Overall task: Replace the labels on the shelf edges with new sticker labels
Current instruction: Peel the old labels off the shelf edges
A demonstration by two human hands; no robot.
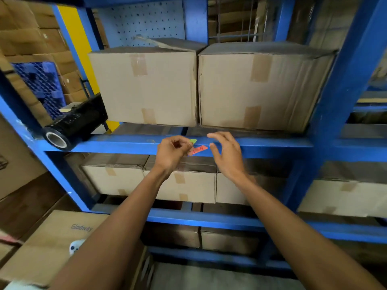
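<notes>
green sticker [193, 141]: held at the left fingertips
red label [198, 150]: below them
shelf beam [261, 145]: blue

A blue metal rack [240, 143] is standing in a storeroom, with taped cardboard boxes [257, 88] sitting on its levels. A roll of black wrap [73, 124] is lying at the rack's left end. More cartons [31, 38] are stacking up behind, beside a blue pallet [41, 82].

- A warehouse or stockroom: blue steel racking [230, 145] carries taped cardboard boxes [146, 88] on each level.
- More cartons [31, 28] are stacked behind at left, beside a blue pallet [41, 84].
- A black wrap roll [73, 124] lies at the shelf's left edge.
</notes>
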